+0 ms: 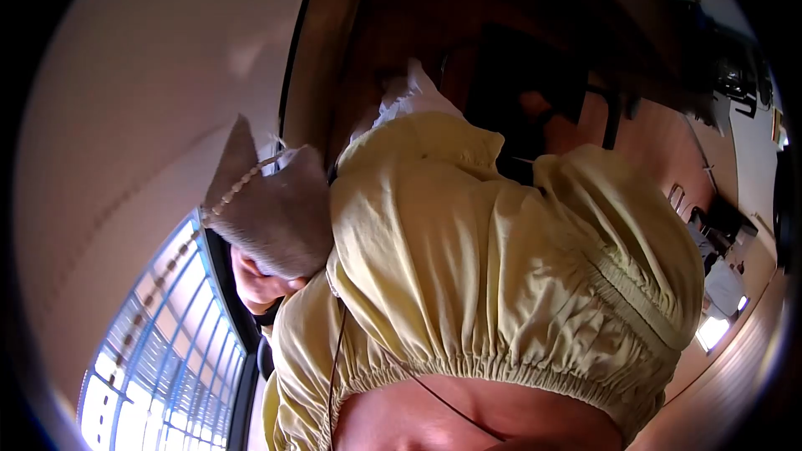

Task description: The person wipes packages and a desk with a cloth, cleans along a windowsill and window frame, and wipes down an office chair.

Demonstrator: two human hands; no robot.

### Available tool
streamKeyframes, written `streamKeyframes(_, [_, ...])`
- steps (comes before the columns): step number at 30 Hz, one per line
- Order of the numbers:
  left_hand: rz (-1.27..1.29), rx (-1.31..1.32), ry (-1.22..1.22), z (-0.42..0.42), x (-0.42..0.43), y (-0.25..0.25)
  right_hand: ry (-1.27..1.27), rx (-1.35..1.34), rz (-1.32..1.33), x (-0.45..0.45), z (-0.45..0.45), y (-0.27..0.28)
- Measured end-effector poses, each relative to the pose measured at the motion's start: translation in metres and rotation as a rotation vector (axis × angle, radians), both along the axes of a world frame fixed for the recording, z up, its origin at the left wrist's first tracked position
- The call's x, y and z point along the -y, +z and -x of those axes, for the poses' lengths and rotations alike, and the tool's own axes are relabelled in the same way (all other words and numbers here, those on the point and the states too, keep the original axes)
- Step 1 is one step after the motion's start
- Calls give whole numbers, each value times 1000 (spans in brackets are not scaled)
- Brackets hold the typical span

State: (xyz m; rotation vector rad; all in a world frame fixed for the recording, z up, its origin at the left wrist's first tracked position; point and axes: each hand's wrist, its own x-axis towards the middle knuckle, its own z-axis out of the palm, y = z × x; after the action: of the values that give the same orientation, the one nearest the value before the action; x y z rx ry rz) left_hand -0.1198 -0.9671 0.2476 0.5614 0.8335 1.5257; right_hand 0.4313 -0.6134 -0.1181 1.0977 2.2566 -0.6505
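1. On my feed, a barred window (171,347) glows at lower left, set in a dark frame (231,301); a pale wall (125,100) fills the area above it
2. I see a beaded chain (237,186) running across the front of the grey cloth and down past the window; I cannot tell whether it touches the cloth or only passes before it
3. The wearer's yellow shirt (476,242) takes up the middle and blocks much of my view; its gathered neckline curves along the bottom, with a thin dark cord (458,407) hanging across the skin there
4. Beyond the shirt I get some crumpled white cloth (418,104), then a black shape (505,75) in deep shadow, too dark to name; reddish floor (660,146) shows to its right
5. Along the right edge I have small, bent shapes: dark items (735,75) higher up and something white (723,286) lower down, both unclear
6. The left hand (261,282) is at the window side, just beside the shirt's shoulder, fingers curled on the lower edge of the grey cloth (288,221), gripping it; the cloth rises above and hides part of the hand
7. A dim skin-toned patch (535,103) shows against the black shape; I cannot tell if it is the right hand, nor how far open that hand is or what it touches
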Motion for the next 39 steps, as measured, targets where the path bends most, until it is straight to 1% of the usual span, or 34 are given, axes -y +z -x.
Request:
streamKeyframes(3, [12,-33,-103,-6,-7,8,-438,-11,204,101,37,13])
streamKeyframes(6, [12,-52,-192,-13,-9,13,-745,-96,337,191,55,25])
streamKeyframes(9, [15,-78,-259,-24,1,14,-1054,-217,409,237,56,40])
streamKeyframes(10, [22,-82,-268,-26,8,12,-1194,-285,438,246,58,47])
streamKeyframes(12, [117,-111,-260,-24,21,11,-1484,-426,507,257,72,54])
streamKeyframes(13, [156,-137,-267,-22,26,12,-1649,-442,563,263,78,50])
streamKeyframes(14, [243,-145,-268,-12,15,-16,-1823,-400,642,267,90,15])
streamKeyframes(15, [268,-190,-269,-7,15,-16,-1693,-372,578,278,95,13])
streamKeyframes(16, [272,-126,-354,-8,18,-10,-1544,-328,528,288,97,2])
streamKeyframes(18, [308,-201,-367,6,46,-25,-1243,-216,425,308,101,-14])
streamKeyframes(20, [304,-257,-348,10,59,-25,-1025,-125,366,323,103,-29])
streamKeyframes(22, [273,-303,-348,28,50,-24,-820,-52,291,327,107,-46])
streamKeyframes(23, [230,-271,-379,37,51,-31,-710,-24,240,324,110,-50])
streamKeyframes(25, [263,-277,-318,40,42,-29,-475,-59,128,305,108,-63])
streamKeyframes(26, [287,-281,-294,26,5,-18,-439,-117,106,278,98,-63])
streamKeyframes(27, [332,-249,-271,17,-40,7,-980,-404,517,244,94,-48])
streamKeyframes(28, [353,-216,-244,15,-49,15,-1592,-658,810,210,89,-36])
streamKeyframes(29, [364,-182,-212,14,-48,14,-2153,-936,1153,195,89,-33])
streamKeyframes(31, [367,-177,-191,13,-45,12,-2104,-993,657,153,125,38])
streamKeyframes(34, [406,-160,-139,10,-37,11,-1791,-1021,650,106,140,77])
streamKeyframes(35, [424,-151,-115,9,-36,11,-1678,-1015,652,96,152,94])
streamKeyframes(37, [382,-179,-82,5,-30,11,-1447,-993,659,86,190,127])
streamKeyframes(39, [353,-197,-41,0,-25,11,-1317,-1028,752,85,217,142])
